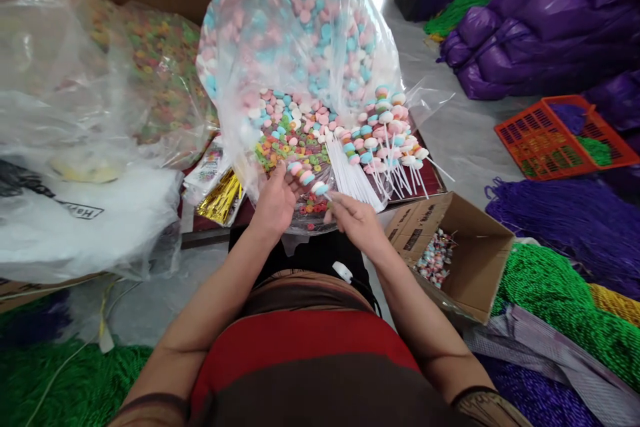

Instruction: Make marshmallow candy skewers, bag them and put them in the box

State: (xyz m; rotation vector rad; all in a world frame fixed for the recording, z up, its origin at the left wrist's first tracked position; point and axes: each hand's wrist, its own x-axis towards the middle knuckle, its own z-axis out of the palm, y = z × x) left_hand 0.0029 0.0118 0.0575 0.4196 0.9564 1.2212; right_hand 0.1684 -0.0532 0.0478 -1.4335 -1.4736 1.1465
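"Red-and-brown fabric, the worker's shirt [310, 337], is filling the near edge, and both arms are reaching toward the dark-red bench [206, 225]. What are the hands doing?"

"The right hand [354, 219] is pinching the bare lower end of a thin white stick threaded with round pastel candies. That candy skewer [307, 178] is slanting between the two hands, above multicoloured ring-shaped candies [295, 149]. The left hand [277, 201] is curling beside the upper candies; I can't tell whether it's gripping them."

"How would you be handling it?"

"I'd be holding the stick low and straight, and steadying the candies lightly. They look soft, so hard squeezing would probably be denting them."

"Anything getting in the way?"

"A bulging clear plastic bag [310, 33] of pink, white and blue candies is looming behind, its loose film possibly snagging fingers. On the right, a heap of candy-loaded skewers [387, 123] is crowding a fan of bare white sticks [353, 177]. An open brown cardboard box [483, 247] is standing near the right forearm, and shiny gold strips [221, 199] are lying to the left."
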